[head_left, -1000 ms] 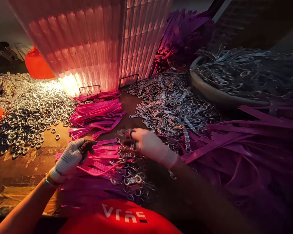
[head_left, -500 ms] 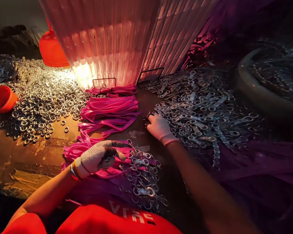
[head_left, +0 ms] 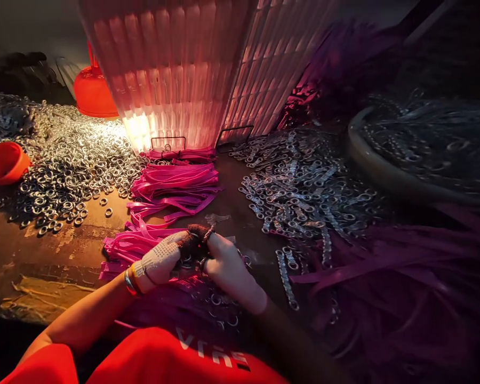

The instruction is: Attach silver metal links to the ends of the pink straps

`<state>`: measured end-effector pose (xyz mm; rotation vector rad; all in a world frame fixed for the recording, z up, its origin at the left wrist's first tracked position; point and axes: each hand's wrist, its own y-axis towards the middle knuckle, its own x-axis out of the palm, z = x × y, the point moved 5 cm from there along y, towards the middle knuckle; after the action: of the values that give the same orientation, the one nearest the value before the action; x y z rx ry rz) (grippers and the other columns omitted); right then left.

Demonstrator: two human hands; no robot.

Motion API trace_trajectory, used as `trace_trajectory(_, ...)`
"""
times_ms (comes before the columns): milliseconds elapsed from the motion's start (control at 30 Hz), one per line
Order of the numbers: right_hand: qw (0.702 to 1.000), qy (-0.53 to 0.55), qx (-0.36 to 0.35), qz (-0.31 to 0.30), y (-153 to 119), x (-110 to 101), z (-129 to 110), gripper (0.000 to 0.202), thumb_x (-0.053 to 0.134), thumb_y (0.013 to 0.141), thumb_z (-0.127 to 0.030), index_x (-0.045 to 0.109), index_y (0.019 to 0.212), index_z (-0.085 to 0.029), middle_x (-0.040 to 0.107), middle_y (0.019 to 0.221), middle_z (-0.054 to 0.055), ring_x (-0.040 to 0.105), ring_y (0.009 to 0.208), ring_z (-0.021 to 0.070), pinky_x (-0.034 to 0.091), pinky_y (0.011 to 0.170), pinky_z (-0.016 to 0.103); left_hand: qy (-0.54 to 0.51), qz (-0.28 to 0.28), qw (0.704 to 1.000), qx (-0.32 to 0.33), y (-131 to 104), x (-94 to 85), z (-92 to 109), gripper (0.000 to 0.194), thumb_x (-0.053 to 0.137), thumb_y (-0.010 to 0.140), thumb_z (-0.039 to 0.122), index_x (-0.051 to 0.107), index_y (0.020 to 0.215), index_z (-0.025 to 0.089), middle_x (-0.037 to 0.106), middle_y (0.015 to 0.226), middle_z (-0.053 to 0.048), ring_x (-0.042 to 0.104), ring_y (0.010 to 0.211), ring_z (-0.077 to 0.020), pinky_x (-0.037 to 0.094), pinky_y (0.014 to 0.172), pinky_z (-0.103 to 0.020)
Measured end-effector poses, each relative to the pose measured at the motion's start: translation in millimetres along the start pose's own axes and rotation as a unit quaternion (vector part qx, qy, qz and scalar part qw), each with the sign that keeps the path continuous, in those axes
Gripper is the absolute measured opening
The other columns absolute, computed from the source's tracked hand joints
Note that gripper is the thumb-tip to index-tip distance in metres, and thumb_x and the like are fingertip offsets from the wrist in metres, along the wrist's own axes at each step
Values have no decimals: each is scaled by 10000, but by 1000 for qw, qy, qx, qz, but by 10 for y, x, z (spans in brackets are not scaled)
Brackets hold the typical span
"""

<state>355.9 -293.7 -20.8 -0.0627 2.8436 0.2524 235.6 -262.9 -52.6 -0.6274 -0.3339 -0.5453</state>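
Observation:
My left hand (head_left: 162, 260), in a dotted work glove with dark fingertips, is closed above a bundle of pink straps (head_left: 122, 248). Meeting it from the right is my right hand (head_left: 231, 272), also gloved, its fingers curled inward. The fingertips of both hands come together around something small and dark; glimpses of metal show there, but the fingers hide what it is. Below the hands, metal rings (head_left: 220, 309) lie at the straps' right ends, partly in shadow. Farther back is another stack of pink straps (head_left: 174, 178).
Loose metal rings (head_left: 80, 160) are heaped at left near an orange cup (head_left: 6, 162) and a red lamp (head_left: 95, 92). Corrugated clear panels (head_left: 184, 80) stand behind. Metal eyelet strips (head_left: 304, 186), purple straps (head_left: 404, 277) and a large basin (head_left: 364, 144) occupy the right.
My right hand has come from the metal strips back to my left hand, and their fingertips now meet. My left hand has closed its fingers. The view has turned slightly right.

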Motion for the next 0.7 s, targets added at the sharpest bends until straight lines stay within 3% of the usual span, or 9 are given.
trace_trajectory(67, 1000, -8, 11, 12, -36, -70, -26, 580, 514, 744, -77, 615, 1295, -228, 699, 1124, 52, 640, 1016, 212, 509, 944, 356, -32, -24, 999, -35, -7, -2, -64, 335, 789, 737, 410, 697, 853, 109, 631, 719, -43, 541, 567, -105, 409, 511, -197)
trace_trajectory(167, 999, -36, 9, 13, -77, -173, -105, 492, 539, 802, -137, 627, 1279, -224, 714, 1063, 46, 654, 963, 208, 522, 887, 334, 5, -60, 998, -5, -55, -21, -53, 320, 776, 751, 384, 708, 861, 91, 641, 734, -62, 549, 571, -105, 390, 502, -191)
trace_trajectory(267, 996, -85, -9, 11, -107, -210, -152, 513, 515, 787, -113, 634, 1271, -232, 722, 1050, 46, 656, 986, 218, 516, 873, 332, 45, -74, 996, 12, -106, -19, -53, 275, 750, 786, 370, 675, 806, 106, 571, 632, -18, 456, 472, -71, 310, 441, -181)
trace_trajectory(467, 976, -203, -26, 71, -175, -169, -102, 495, 496, 725, -113, 672, 1178, -210, 717, 1005, 92, 651, 960, 270, 512, 849, 396, -32, -90, 995, -15, -130, 126, -80, 318, 743, 793, 418, 612, 770, 129, 440, 580, 38, 326, 425, -42, 232, 395, -171)
trace_trajectory(533, 977, -195, -23, 89, -182, -149, -112, 436, 516, 744, -154, 684, 1142, -208, 714, 1041, 102, 647, 964, 277, 509, 856, 407, 15, -67, 997, 37, -178, 148, -13, 303, 700, 843, 421, 650, 910, 130, 450, 598, 42, 323, 428, -42, 250, 401, -165)
trace_trajectory(600, 987, -123, 22, 96, -168, -135, -102, 356, 524, 796, -214, 685, 1114, -207, 717, 1022, 85, 650, 918, 254, 518, 818, 378, 141, -5, 978, 153, -261, 128, 109, 298, 635, 898, 349, 650, 1117, 146, 563, 693, 1, 455, 501, -71, 383, 474, -175)
trace_trajectory(633, 991, -71, 54, 98, -155, -127, -88, 322, 523, 822, -249, 681, 1099, -202, 718, 995, 74, 650, 892, 240, 522, 792, 359, 223, 25, 949, 220, -313, 123, 171, 321, 601, 910, 291, 632, 1200, 158, 632, 786, -34, 550, 592, -102, 471, 563, -204)
trace_trajectory(700, 989, 29, 113, 93, -125, -101, -55, 301, 525, 840, -298, 674, 1078, -189, 718, 964, 58, 647, 866, 219, 525, 764, 332, 383, 52, 858, 338, -402, 143, 242, 413, 543, 894, 179, 592, 1305, 176, 702, 1021, -93, 668, 846, -178, 556, 795, -294)
